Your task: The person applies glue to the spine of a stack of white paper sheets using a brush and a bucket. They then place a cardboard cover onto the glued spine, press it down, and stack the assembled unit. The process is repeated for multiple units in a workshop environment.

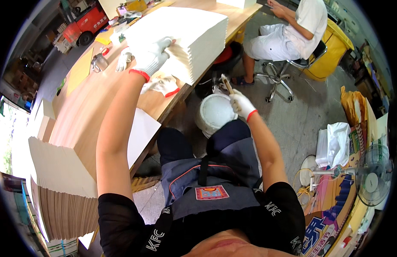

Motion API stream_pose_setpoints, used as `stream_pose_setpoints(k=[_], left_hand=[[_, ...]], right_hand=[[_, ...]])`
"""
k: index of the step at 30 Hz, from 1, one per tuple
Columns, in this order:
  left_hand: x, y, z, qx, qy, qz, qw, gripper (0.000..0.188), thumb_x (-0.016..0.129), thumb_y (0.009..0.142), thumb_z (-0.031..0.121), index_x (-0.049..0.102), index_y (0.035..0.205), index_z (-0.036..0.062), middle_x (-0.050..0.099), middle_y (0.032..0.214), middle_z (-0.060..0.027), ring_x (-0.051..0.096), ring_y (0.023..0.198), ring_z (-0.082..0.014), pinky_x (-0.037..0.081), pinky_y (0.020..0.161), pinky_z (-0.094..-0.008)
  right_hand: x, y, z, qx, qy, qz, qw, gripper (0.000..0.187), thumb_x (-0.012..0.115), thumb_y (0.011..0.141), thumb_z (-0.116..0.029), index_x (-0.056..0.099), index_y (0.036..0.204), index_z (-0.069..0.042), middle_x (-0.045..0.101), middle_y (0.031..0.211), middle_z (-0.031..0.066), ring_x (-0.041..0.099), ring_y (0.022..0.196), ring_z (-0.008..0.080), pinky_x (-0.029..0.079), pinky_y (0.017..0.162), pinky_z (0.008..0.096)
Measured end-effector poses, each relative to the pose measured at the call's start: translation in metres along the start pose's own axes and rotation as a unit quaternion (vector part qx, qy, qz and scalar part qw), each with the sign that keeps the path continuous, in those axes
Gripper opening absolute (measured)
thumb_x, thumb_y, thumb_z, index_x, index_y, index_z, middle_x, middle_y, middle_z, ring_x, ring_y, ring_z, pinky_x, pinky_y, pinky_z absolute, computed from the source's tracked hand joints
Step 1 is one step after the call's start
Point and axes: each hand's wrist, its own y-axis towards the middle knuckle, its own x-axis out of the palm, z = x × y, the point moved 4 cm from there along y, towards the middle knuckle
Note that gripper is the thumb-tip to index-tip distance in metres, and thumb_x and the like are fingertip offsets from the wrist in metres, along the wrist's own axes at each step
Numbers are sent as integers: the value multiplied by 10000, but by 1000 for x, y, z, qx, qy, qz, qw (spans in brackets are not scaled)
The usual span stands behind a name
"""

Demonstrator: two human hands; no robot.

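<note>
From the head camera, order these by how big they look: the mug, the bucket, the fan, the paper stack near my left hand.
1. Paper stack
2. Bucket and fan, too alike to rank
3. Mug

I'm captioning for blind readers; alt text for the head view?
A person's white-gloved left hand touches a thick stack of white sheets on a wooden table; the white-gloved right hand holds a slim tan tool near a round white bucket.

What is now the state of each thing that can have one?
Left hand: gloved, touching the paper stack
Right hand: gloved, closed around the tool
Tool: held, tilted
Paper stack: piled on the table
Bucket: upright, lid unclear
Loose gloves: lying on the table
Chair: occupied
</note>
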Motion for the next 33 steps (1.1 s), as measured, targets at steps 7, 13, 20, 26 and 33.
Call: stream_pose_setpoints(k=[7, 13, 20, 26, 33], left_hand=[[-25, -5, 28, -82, 98, -36, 991, 518, 521, 833, 126, 578, 1339, 219, 625, 1313, -52, 626, 1136, -272, 488, 962, -359], [-9, 3, 23, -112, 81, -25, 990, 523, 532, 830, 147, 581, 1334, 278, 642, 1267, -79, 627, 1120, -309, 486, 969, -397], [1, 10, -6, -130, 108, -42, 985, 544, 518, 814, 87, 584, 1343, 200, 650, 1236, -153, 629, 1117, -332, 482, 959, -385], [-3, -7, 12, -181, -20, 14, 983, 549, 516, 789, 42, 605, 1320, 144, 681, 1138, -166, 662, 1046, -271, 501, 945, -355], [17, -8, -1, -427, -505, 143, 736, 283, 447, 971, 141, 566, 1188, 3, 644, 1025, -154, 651, 747, -222, 580, 675, -350]], right_hand=[[18, -48, -2, 51, 317, -293, 900, 275, 512, 983, -197, 471, 1254, -172, 405, 647, -20, 367, 402, 68, 340, 333, 227], [-14, -26, 34, 62, 275, -428, 858, 185, 489, 991, -297, 509, 1030, -117, 431, 645, -20, 337, 362, 84, 294, 307, 245], [-59, 32, 135, 105, -211, 92, 967, 179, 648, 886, -292, 589, 896, -123, 510, 604, 9, 434, 430, 133, 355, 379, 320], [-8, 41, 112, 47, -646, 45, 760, 776, 510, 925, -550, 228, 1555, -197, 562, 1313, 304, 563, 1209, 446, 402, 1060, 484], [-14, 43, 121, -128, -655, 79, 740, 662, 551, 911, -499, 353, 1487, -240, 678, 1095, 242, 664, 941, 432, 489, 872, 511]])
